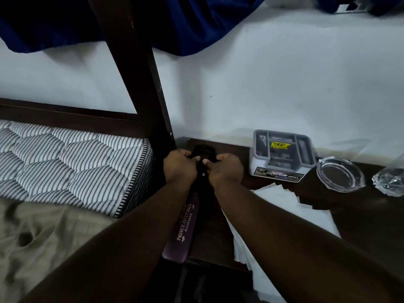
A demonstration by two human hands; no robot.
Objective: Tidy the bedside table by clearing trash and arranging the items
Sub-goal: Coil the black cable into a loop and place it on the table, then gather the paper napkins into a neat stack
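On the dark wooden bedside table (349,215) both of my hands hold a small black object (203,153) near the table's back left corner. My left hand (179,166) grips its left side and my right hand (225,169) grips its right side, thumbs on top. What the black object is I cannot tell. Below my hands a long purple case (184,228) with gold lettering lies along the table's left edge. White paper sheets (290,213) are spread over the table's front middle and hang over its edge.
A grey and white organiser tray (282,156) stands at the back by the wall. A clear glass ashtray (340,176) and crumpled clear plastic (391,180) lie to its right. A dark bedpost (135,68) and a striped mattress (72,162) border the table's left.
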